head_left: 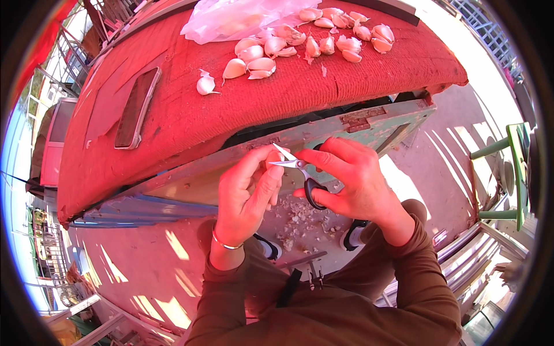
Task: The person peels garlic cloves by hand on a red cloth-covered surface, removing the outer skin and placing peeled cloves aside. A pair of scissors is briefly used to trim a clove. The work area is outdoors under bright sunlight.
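My right hand (355,179) grips a pair of scissors (299,164) with black handles, finger and thumb in the loops. The blades are parted and point left at the fingertips of my left hand (248,193). That hand is closed in a pinch, thumb against curled fingers, and whatever it holds is hidden. A bracelet circles the left wrist. Beyond my hands, several garlic cloves (262,66) and partly split bulbs lie on a red cloth-covered tabletop (190,124). One pale clove (206,84) sits apart, nearer to me.
A phone (137,109) lies at the tabletop's left. At the back is a translucent plastic bag (231,20). Below the cloth runs a worn wooden edge (369,118). Papery peelings (303,222) litter the floor between my feet. A green chair frame (513,173) stands at right.
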Demonstrator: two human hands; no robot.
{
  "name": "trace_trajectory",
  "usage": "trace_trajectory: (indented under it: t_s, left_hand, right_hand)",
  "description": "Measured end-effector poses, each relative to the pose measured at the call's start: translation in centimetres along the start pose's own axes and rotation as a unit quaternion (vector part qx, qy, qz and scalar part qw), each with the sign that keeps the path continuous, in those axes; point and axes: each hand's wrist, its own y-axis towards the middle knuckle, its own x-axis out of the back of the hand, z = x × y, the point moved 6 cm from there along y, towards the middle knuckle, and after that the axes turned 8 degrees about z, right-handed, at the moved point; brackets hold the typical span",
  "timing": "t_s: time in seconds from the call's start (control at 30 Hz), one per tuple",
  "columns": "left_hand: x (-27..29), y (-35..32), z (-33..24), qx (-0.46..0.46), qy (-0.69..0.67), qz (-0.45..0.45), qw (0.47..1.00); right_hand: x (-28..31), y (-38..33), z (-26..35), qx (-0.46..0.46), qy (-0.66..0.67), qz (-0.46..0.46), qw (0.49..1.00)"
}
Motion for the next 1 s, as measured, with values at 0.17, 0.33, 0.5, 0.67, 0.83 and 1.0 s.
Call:
trace_trajectory:
  t_s: [0.17, 0.33, 0.5, 0.67, 0.83, 1.0]
  left_hand:
    - [0.1, -0.2, -0.3, 0.008, 0.006, 0.019, 1.000]
    - [0.0, -0.2, -0.3, -0.002, 0.003, 0.002, 1.000]
    - [0.4, -0.4, -0.5, 0.006, -0.032, -0.007, 0.999]
    - [0.0, 0.1, -0.5, 0.000, -0.025, -0.004, 1.000]
    - [-0.2, 0.3, -0.6, -0.016, -0.001, -0.006, 1.000]
    - [0.0, 0.3, -0.2, -0.024, 0.003, -0.025, 0.999]
  right_hand:
    - [-0.5, -0.1, 0.1, 0.002, 0.023, 0.032, 0.999]
    - [-1.0, -0.6, -1.3, -0.054, 0.080, 0.013, 0.995]
    - [0.3, 0.0, -0.5, -0.017, 0.008, -0.007, 1.000]
    - [0.2, -0.1, 0.2, 0.005, -0.039, -0.004, 0.999]
    - [0.2, -0.1, 0.3, 0.010, -0.043, 0.008, 0.999]
    - [0.0, -0.2, 0.2, 0.005, -0.042, 0.000, 0.999]
